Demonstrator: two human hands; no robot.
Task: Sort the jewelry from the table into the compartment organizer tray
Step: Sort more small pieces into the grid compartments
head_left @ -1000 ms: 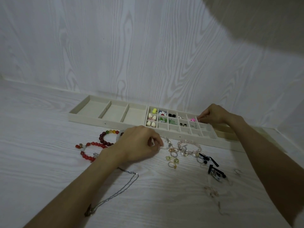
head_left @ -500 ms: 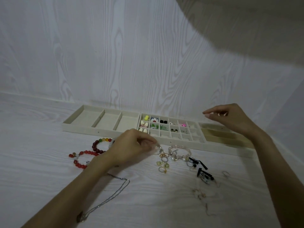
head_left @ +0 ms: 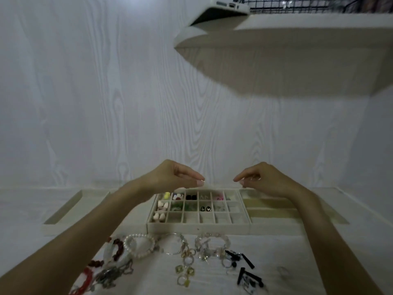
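I've got both hands above the tray (head_left: 200, 227) at worktop's back edge: left hand (head_left: 176, 177) pinches smth tiny, can't tell what; right hand (head_left: 261, 177) loosely curled, prob. to receive it. Jewelry (head_left: 187, 252) w/ bracelets waits near front edge.

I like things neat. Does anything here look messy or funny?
Yes. The red bead bracelet, chain necklace and pearl bracelet lie heaped and overlapping on the table, and the rings are scattered. The organizer tray looks orderly, with several compartments unfilled.
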